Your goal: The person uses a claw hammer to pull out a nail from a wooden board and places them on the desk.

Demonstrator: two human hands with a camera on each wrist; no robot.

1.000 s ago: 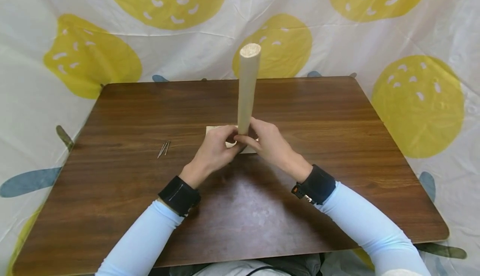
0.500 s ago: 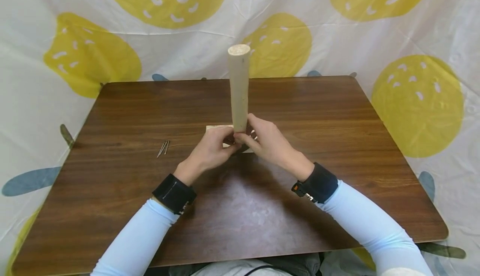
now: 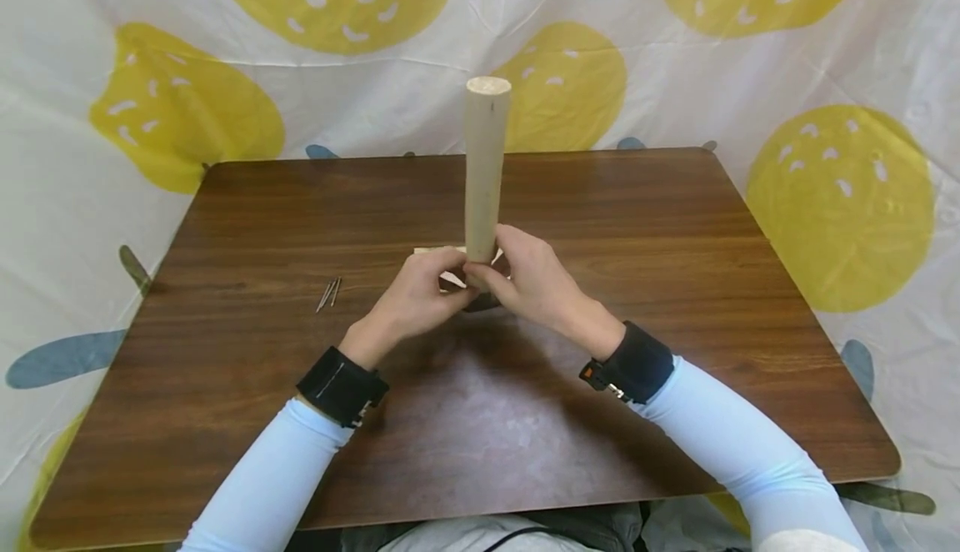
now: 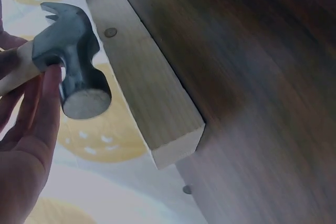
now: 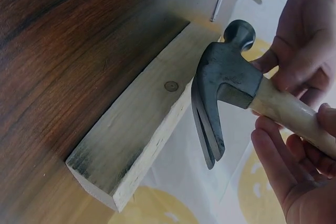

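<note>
Hammers: one hammer (image 3: 485,170), handle upright; my left hand (image 3: 417,295) and right hand (image 3: 529,281) both grip it near its head.
Blocks: one wooden block (image 5: 137,125) beneath my hands.
Nails: loose nails (image 3: 328,293) left of my left hand.
Wrist views: one nail head (image 5: 171,86) sunk in the block, hidden from head view.

Loose nails (image 3: 328,293) on brown table (image 3: 247,227), yellow-spotted cloth (image 3: 187,118) behind
</note>
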